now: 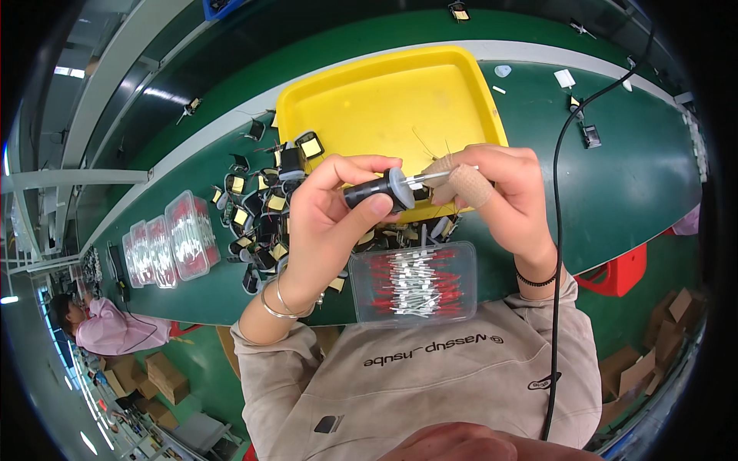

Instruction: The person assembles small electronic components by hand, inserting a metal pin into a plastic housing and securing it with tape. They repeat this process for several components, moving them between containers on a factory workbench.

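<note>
Left grip [329, 217] clasps one black cylinder [364, 194] around its sides, its grey-rimmed end turned right, above the near edge of the yellow tray [369, 100]. Right grip [503, 188], with tape [470, 187] on its fingers, pinches one pale lead [432, 177] at that end; whether it is fixed inside, I cannot tell. Pulling askew could bend the lead or work it loose, and the tape may dull the feel. One clear box [468, 267] of red-and-white leads stands before the chest, near enough the edge of the counter [615, 184] that an elbow might knock it off. Three more boxes [195, 270] can be told apart at left. Black parts [269, 224] heap beside the one tray, too overlapped to count. One co-worker [123, 329] sits far left.
</note>
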Action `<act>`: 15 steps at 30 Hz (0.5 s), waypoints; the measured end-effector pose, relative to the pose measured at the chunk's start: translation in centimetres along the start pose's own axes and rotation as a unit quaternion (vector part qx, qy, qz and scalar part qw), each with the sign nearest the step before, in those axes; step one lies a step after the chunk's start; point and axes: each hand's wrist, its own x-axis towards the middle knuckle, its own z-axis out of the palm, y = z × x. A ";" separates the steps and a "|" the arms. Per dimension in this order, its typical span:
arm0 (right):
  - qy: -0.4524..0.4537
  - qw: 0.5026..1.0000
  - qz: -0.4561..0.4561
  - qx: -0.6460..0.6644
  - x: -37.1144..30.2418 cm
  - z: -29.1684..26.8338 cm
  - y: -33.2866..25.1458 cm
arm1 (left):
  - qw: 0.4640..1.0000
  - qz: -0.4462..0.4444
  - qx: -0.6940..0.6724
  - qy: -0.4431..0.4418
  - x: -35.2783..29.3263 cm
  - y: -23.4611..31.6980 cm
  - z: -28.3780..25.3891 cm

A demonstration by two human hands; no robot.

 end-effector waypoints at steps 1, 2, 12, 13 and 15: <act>0.007 0.998 0.037 0.060 0.0 -0.2 0.1 | 1.000 -0.004 0.006 -0.013 0.4 -0.2 -0.1; 0.013 0.990 0.073 0.119 0.0 -0.4 0.2 | 1.000 -0.003 0.008 -0.016 0.9 -0.1 0.2; 0.116 0.987 0.073 0.082 0.5 -4.7 1.8 | 0.952 0.175 0.198 0.152 15.4 -2.3 -5.2; 0.105 0.990 0.045 0.081 0.4 -5.3 1.8 | 0.876 0.244 0.369 0.194 17.4 -2.4 -6.8; 0.129 0.987 0.013 0.099 0.0 -5.6 1.8 | 0.767 0.301 0.523 0.218 18.9 -2.9 -6.9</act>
